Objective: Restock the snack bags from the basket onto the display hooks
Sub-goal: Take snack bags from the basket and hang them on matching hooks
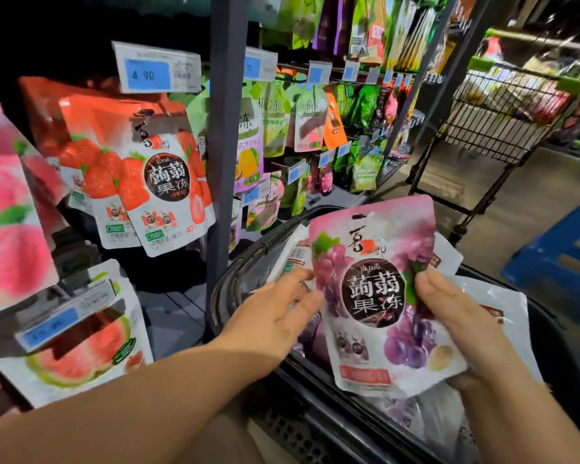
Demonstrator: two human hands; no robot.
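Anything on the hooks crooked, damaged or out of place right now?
The strawberry bags under the 4.90 price tag hang tilted and fanned apart; the watermelon bag below leans too. No tears or spills visible. The grape bag in the right hand looks intact.

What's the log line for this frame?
step: pick from basket | right hand: holds grape bag above basket | left hand: open, fingers at bag's left edge | hung: not yet
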